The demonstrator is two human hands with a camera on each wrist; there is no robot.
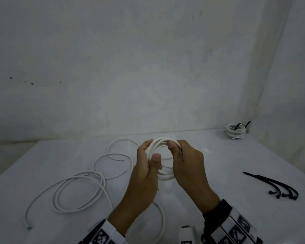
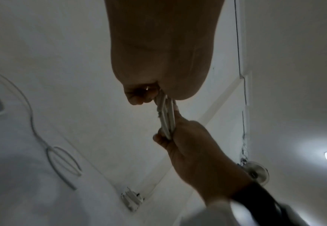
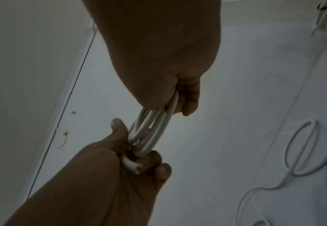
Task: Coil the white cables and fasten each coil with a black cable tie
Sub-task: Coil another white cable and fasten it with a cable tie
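A white cable coil [image 1: 163,175] of several turns hangs above the middle of the table [image 1: 236,161]. My left hand [image 1: 151,152] grips its left side, thumb across the turns. Curled round the right side, my right hand [image 1: 174,149] holds the coil too, and a thin black strip [image 1: 181,153] shows against its fingers. In the left wrist view the coil [image 2: 166,120] runs between both hands. In the right wrist view a cut cable end [image 3: 134,166] sticks out at the left hand's fingers [image 3: 159,172], below the coil [image 3: 154,128].
Loose white cables [image 1: 81,192] sprawl over the table's left half, and one loop [image 1: 163,219] lies under my forearms. A tied coil [image 1: 234,131] with a black tie sits at the back right corner. Spare black cable ties [image 1: 280,188] lie at the right edge.
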